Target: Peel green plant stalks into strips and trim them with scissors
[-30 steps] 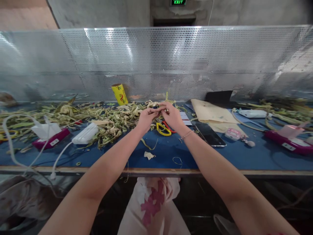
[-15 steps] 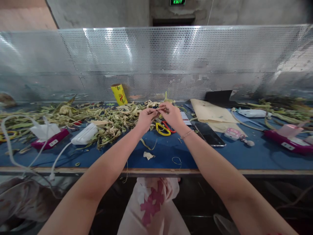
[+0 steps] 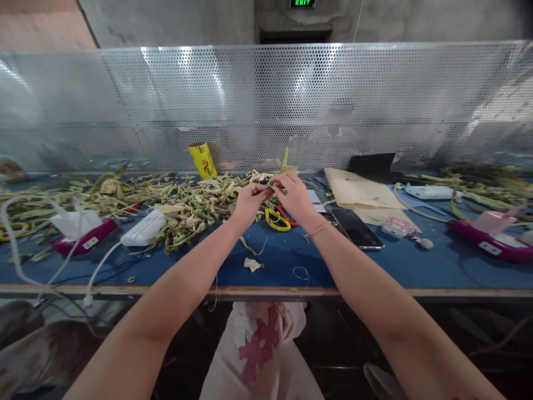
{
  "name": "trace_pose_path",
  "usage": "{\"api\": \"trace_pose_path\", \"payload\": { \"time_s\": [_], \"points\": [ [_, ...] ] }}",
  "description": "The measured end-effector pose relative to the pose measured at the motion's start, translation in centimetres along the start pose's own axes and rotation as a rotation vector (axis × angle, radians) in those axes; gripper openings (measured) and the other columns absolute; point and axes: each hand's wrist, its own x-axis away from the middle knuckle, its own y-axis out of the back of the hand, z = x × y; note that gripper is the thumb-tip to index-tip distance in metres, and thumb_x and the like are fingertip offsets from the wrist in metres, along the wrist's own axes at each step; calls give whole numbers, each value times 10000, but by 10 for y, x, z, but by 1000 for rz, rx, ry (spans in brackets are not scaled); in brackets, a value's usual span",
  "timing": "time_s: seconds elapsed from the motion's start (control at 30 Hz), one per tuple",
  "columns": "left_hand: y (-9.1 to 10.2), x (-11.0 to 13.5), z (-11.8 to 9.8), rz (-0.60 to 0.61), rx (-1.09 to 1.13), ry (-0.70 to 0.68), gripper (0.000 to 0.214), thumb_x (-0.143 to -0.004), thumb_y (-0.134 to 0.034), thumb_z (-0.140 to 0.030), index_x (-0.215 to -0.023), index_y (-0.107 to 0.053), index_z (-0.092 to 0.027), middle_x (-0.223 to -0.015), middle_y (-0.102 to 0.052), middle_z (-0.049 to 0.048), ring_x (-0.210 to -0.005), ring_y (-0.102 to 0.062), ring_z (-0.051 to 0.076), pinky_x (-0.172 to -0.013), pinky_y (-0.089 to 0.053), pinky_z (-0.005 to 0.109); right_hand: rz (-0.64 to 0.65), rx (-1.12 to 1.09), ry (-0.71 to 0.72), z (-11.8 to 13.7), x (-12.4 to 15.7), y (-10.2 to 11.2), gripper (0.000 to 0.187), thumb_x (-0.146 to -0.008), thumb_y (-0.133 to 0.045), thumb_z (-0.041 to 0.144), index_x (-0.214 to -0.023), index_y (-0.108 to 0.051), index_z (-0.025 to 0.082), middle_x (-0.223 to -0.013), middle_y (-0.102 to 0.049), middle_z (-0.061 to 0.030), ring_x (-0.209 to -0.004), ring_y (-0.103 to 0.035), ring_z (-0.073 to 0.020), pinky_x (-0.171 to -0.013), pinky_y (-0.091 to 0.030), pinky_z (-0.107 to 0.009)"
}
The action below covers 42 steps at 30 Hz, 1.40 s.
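My left hand (image 3: 250, 201) and my right hand (image 3: 292, 195) meet over the back half of the blue table (image 3: 233, 269). Their fingertips pinch a thin green plant stem (image 3: 285, 158), which pokes up behind my right hand; most of it is hidden by the fingers. Just below the hands lie yellow-handled scissors (image 3: 278, 219) and a red handle (image 3: 287, 215) beside them. To the left of my left hand spreads a heap of wilted, pale green plant pieces (image 3: 195, 208).
A yellow packet (image 3: 202, 160) stands against the perforated metal screen (image 3: 275, 105). On the right are a phone (image 3: 358, 228), brown paper (image 3: 362, 191), a pink case (image 3: 396, 226) and a purple power strip (image 3: 491, 241). Left are a white power bank (image 3: 145, 228) and cables.
The green stem stands slightly higher and further right behind my right hand. My hands have barely shifted. A patterned shape below the table at lower left has moved.
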Motion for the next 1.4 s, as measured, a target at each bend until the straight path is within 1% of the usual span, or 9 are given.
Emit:
{"api": "trace_pose_path", "payload": {
  "time_s": [0.1, 0.23, 0.43, 0.73, 0.87, 0.97, 1.1, 1.23, 1.4],
  "points": [
    [0, 0, 0, 0, 4, -15, 207, -516, -727, -237, -627, -587, -131, -559, -579, -27, -562, -543, 71, -648, -449, 247, 21, 29, 26, -1, -1, 3, 226, -798, -415, 115, -939, -564, 209, -915, -541, -75, -862, -545, -184, -807, -461, -361],
    [-1, -1, 1, 8, 31, -24, 227, -496, -740, -243, -610, -577, -133, -565, -585, -27, -575, -551, 75, -644, -452, 244, 85, 30, 88, -1, -2, 5, 222, -816, -400, 128, -931, -567, 218, -890, -528, -61, -886, -525, -180, -841, -447, -366],
    [-2, -1, 0, -39, 22, -32, 243, -450, -753, -202, -573, -557, -127, -530, -566, -38, -537, -520, 58, -612, -427, 222, -3, -6, 10, -1, -2, 2, 180, -782, -459, 129, -903, -567, 207, -861, -539, -48, -774, -526, -154, -786, -458, -335],
    [3, -3, 7, -79, -77, -148, 176, -547, -702, -215, -615, -564, -130, -586, -573, -25, -560, -513, 66, -600, -418, 219, -39, -110, 49, -3, -2, 1, 140, -742, -518, 127, -854, -565, 196, -788, -539, -27, -716, -526, -139, -705, -468, -303],
    [5, -6, 11, -80, -44, -152, 160, -566, -689, -209, -629, -564, -132, -589, -573, -24, -563, -522, 68, -604, -421, 218, -16, -126, 57, -4, -1, -1, 132, -748, -512, 131, -849, -567, 197, -782, -539, -25, -705, -523, -135, -703, -466, -309],
    [7, -8, 13, -87, -58, -173, 139, -573, -676, -192, -619, -558, -135, -578, -570, -28, -557, -520, 67, -599, -420, 214, 11, -162, 33, -4, 0, -3, 154, -764, -479, 128, -872, -564, 199, -835, -545, -37, -724, -530, -134, -678, -470, -300],
    [9, -9, 14, -86, -118, -194, 125, -577, -665, -191, -622, -562, -137, -581, -576, -27, -567, -531, 79, -614, -434, 230, -14, -123, 16, -5, 0, -4, 181, -779, -429, 113, -836, -580, 194, -854, -547, -52, -764, -531, -144, -683, -469, -303],
    [7, -7, 11, -81, -133, -186, 135, -562, -669, -194, -626, -564, -137, -584, -589, -26, -570, -536, 84, -625, -444, 242, -28, -66, 71, -6, 0, -6, 174, -765, -456, 119, -802, -609, 193, -811, -547, -53, -787, -531, -156, -709, -466, -315],
    [6, -5, 8, -94, -95, -176, 124, -554, -667, -189, -610, -570, -135, -566, -593, -25, -557, -536, 79, -614, -440, 234, 40, -50, 124, -8, 1, -5, 209, -798, -433, 137, -848, -625, 201, -833, -551, -58, -810, -534, -155, -732, -462, -318]
  ]
}}
